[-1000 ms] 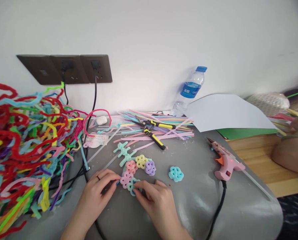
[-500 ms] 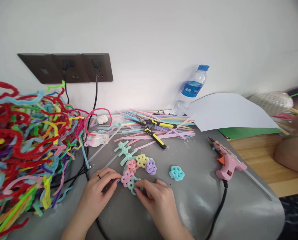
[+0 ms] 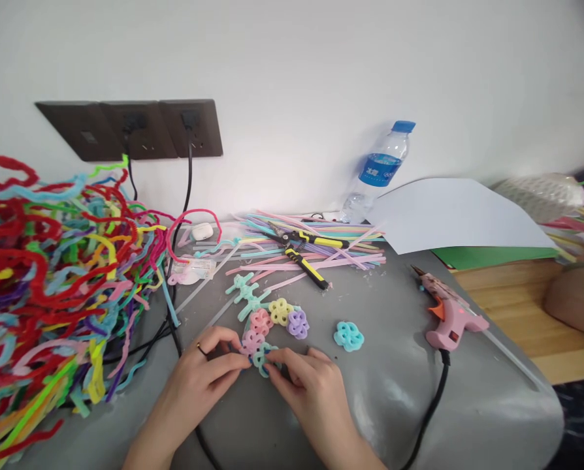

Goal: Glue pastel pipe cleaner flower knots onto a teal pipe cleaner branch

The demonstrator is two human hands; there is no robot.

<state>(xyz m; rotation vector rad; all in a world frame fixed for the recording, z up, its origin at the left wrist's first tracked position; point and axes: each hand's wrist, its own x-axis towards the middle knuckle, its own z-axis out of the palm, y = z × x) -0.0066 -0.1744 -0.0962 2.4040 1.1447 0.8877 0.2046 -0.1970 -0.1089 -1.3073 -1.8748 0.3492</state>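
Thumb and fingers of my left hand pinch the edge of a pink pipe-cleaner flower. My right hand grips a mint-green pipe-cleaner flower from the right, its fingertips partly covering it. The two flowers touch each other. Above them a coral flower, a yellow flower and a purple flower lie in a connected-looking cluster. A mint pipe-cleaner stem with short crossbars runs up from the coral one. Off to the right, a turquoise flower lies by itself on the grey table.
A pink glue gun with a black cord lies at right. Yellow-black pliers rest on pastel pipe cleaners. Left is a heap of colourful pipe cleaners. A water bottle leans on the wall near white paper.
My left hand has shifted slightly right, its fingertips closer to the mint-green flower and my right hand. The right hand stays on that flower. The whole view has moved slightly.
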